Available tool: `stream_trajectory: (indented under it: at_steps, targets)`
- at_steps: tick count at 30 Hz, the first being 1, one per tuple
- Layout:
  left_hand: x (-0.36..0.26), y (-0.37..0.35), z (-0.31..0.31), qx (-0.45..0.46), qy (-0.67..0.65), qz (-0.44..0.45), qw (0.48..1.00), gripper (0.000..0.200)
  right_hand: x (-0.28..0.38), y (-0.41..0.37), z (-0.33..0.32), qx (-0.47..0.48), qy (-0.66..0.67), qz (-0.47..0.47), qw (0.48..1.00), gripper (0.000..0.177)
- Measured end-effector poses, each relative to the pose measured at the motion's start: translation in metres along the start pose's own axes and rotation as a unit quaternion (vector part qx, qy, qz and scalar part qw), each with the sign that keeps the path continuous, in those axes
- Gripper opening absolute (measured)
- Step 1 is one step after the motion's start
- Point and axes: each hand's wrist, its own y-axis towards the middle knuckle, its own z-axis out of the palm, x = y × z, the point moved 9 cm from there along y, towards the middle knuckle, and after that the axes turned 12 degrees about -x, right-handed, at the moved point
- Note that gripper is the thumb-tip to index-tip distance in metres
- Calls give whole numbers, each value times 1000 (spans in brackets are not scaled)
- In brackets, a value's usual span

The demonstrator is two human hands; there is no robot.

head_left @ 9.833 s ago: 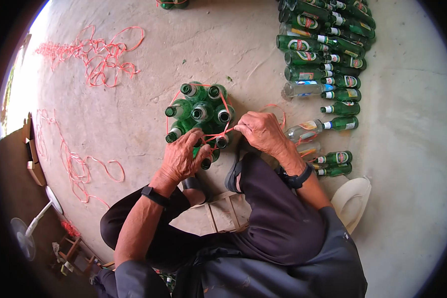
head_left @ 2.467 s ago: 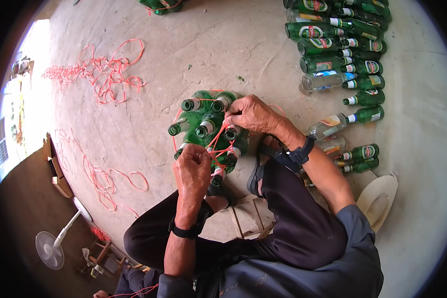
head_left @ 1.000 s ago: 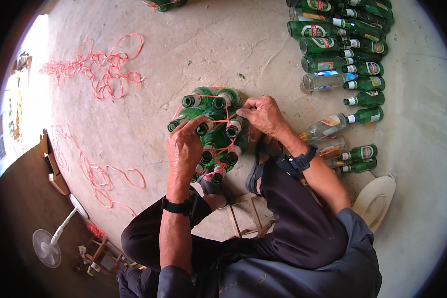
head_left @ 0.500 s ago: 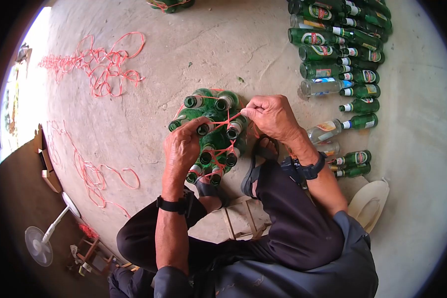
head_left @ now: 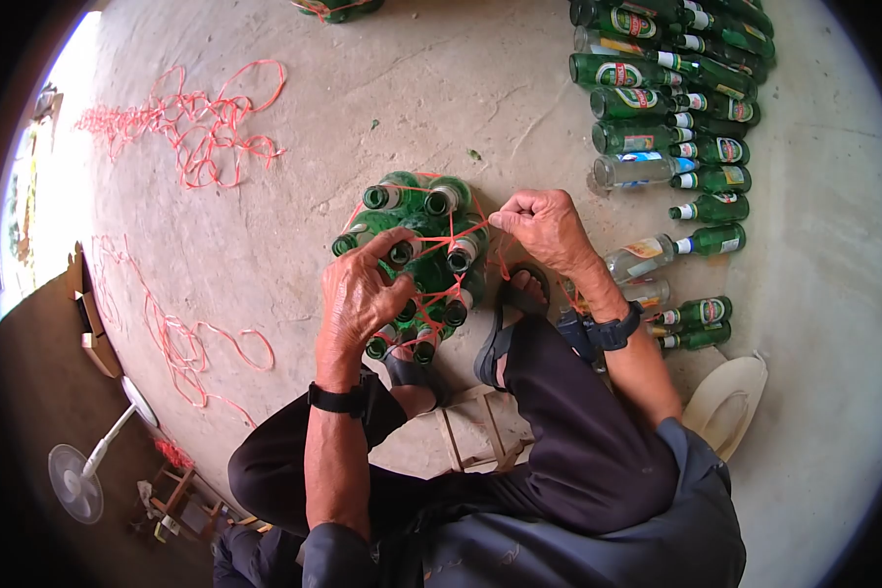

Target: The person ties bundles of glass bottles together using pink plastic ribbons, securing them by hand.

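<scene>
A bundle of several green bottles [head_left: 402,193] stands on the floor before me, with red twine [head_left: 446,239] wound between and around the necks. My right hand [head_left: 544,230] is closed on the twine at the bundle's right side, pulling a strand taut. At the left side, my left hand [head_left: 363,289] has its thumb and fingers apart around the neck of one bottle [head_left: 402,252], touching it. The palm side of my left hand is hidden.
Rows of bottles [head_left: 637,102] lie on the floor at the upper right. Loose red twine [head_left: 211,132] is spread at the left. A straw hat [head_left: 730,402], a fan [head_left: 75,483] and part of another bundle [head_left: 338,12] are also in view.
My left thumb has moved away from the fingers and down by the bottle neck. My right hand has shifted slightly right with the twine.
</scene>
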Motion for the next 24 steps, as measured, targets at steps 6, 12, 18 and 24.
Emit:
stream_trajectory:
  at_steps: [6,12,18,24]
  targets:
    - [7,1,1,-40,-24,-18,999,35,44,-8,-14,5,-65,-64,996,16]
    - [5,0,0,-35,-64,-45,996,35,103,-5,-6,48,-179,-269,945,19]
    - [11,0,5,-17,-73,-67,995,39,144,4,28,136,-255,-390,874,13]
    - [3,-1,3,-9,-34,-35,999,31,162,14,75,202,-314,-468,801,11]
